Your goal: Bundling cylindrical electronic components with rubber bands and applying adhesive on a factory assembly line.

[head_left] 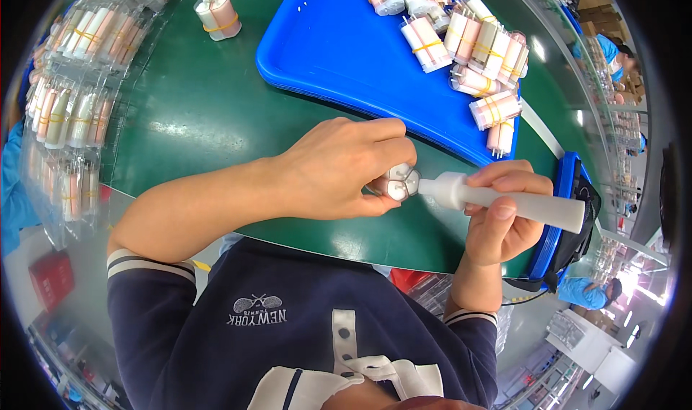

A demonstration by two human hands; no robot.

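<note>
My left hand [335, 168] is closed around a small bundle of white-ended tubes [401, 185], whose round ends face to the right. Most of that bundle is hidden behind my fingers. In my right hand [497, 230] I grip a white tapered plastic tool [551, 211] with a wide collar and a narrow tip. The tip meets or nearly meets the tube ends; I cannot tell whether they touch. Both hands are above the green table [191, 111], just on the near side of a blue tray [346, 67].
Several rubber-banded bundles of pink, white and grey tubes [425, 43] lie in the tray's right part. One bundle [217, 15] stands alone at the far left. Clear packs of tubes [72, 114] line the left edge. A blue bin with a black bag [577, 222] is at right.
</note>
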